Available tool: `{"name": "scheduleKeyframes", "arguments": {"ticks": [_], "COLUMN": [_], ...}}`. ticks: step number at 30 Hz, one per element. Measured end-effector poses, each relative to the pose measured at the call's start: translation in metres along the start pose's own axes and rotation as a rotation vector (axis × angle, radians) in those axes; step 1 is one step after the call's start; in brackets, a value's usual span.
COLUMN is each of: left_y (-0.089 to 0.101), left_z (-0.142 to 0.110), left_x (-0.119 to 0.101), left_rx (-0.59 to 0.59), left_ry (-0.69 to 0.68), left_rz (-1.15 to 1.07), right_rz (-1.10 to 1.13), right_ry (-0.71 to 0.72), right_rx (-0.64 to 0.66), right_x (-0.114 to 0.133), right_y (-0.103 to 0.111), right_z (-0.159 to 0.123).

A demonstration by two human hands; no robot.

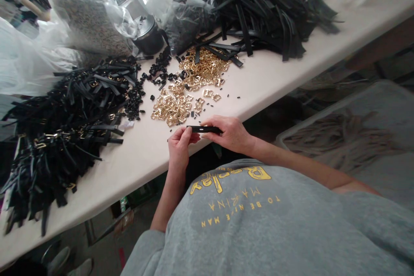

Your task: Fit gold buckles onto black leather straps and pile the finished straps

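A short black strap [204, 129] with small holes is held level between both my hands at the near edge of the white table [265, 82]. My left hand [180, 146] pinches its left end, fingers closed. My right hand [229, 133] grips its right end from above, fingers curled. Just beyond the hands lies a heap of gold metal buckles [187, 90], and small black plastic pieces [152, 77] are scattered to its left.
A big pile of black straps with gold buckles [64, 125] covers the table's left. Another pile of plain black straps [268, 8] lies far right. Clear plastic bags [90, 13] and a dark pot [149, 36] stand at the back. A grey bin [352, 133] sits below right.
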State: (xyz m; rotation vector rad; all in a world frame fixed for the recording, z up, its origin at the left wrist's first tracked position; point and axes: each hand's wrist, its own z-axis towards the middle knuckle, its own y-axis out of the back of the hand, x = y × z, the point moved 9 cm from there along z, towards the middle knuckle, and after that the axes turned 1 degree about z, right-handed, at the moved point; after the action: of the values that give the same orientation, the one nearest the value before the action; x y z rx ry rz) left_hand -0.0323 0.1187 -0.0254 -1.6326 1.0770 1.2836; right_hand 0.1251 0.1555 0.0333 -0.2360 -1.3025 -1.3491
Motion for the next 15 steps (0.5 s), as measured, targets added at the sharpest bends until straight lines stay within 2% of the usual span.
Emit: {"name": "scheduleKeyframes", "arguments": {"ticks": [4, 8, 12, 15], "left_y": [-0.007, -0.013, -0.018, -0.023], "left_z": [-0.003, -0.004, -0.003, -0.001], "left_x": [0.002, 0.004, -0.008, -0.018], "left_rx": [0.029, 0.058, 0.068, 0.098], "left_ry": [-0.005, -0.019, -0.082, -0.105], "left_rz": [-0.003, 0.037, 0.113, 0.175], "right_rz": [0.012, -0.096, -0.233, -0.244], "right_ry": [0.037, 0.100, 0.172, 0.182], "right_rx": [-0.018, -0.047, -0.032, -0.013], "right_x": [0.005, 0.006, 0.007, 0.006], "right_y": [0.000, 0.002, 0.000, 0.001], "right_z": [0.002, 0.002, 0.003, 0.006]}}
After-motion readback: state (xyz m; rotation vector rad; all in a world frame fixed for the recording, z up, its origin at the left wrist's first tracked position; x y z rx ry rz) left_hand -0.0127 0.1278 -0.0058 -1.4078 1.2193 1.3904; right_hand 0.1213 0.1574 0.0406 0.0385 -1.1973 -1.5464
